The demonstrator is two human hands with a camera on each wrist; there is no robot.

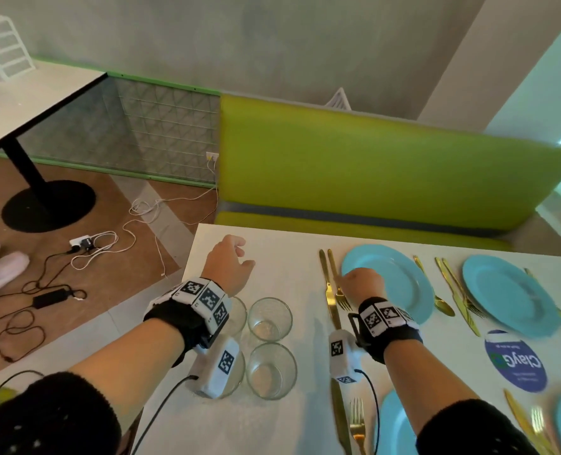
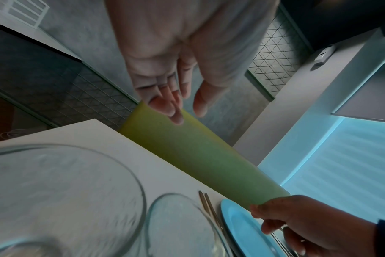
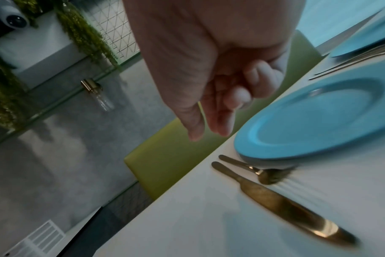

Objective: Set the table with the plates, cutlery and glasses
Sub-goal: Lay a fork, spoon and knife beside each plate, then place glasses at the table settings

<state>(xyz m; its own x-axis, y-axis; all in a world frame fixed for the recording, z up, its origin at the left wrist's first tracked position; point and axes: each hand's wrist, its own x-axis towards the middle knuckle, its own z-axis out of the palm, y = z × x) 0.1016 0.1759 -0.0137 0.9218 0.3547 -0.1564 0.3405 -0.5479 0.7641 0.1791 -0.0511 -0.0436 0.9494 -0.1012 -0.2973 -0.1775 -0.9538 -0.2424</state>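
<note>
in the head view the white table [image 1: 272, 257] is carrying four blue plates with gold cutlery beside them, and four glasses [image 1: 270, 318] are standing bunched together near the left edge, not yet dealt out to the places. the right hand [image 1: 361, 284] is hovering over the gold fork [image 1: 338, 284] and gold knife [image 1: 330, 290] that are lying side by side just left of the far-left blue plate [image 1: 390, 280]; from here i cannot tell whether it is touching them. the left hand [image 1: 229, 264] is hanging above bare table beyond the glasses, holding nothing.

in the left wrist view the left hand [image 2: 165, 83] is showing relaxed, nearly straight fingers [image 2: 174, 111] spread apart from the thumb, with two glass rims sitting below and behind it. the right hand [image 2: 308, 224] is reaching in over the plate's edge.

in the right wrist view the right hand [image 3: 213, 87] is loosely curled, its thumb and forefinger close together, and it is gripping nothing; the fork [image 3: 253, 170] and knife [image 3: 286, 205] are lying free on the table below it, the fork's tines touching the plate rim.

the cutlery step appears to be finishing and the glasses are next. that move is calling for the left hand to drop back onto a glass, close round its wall and set it above a knife without knocking its neighbours.
</note>
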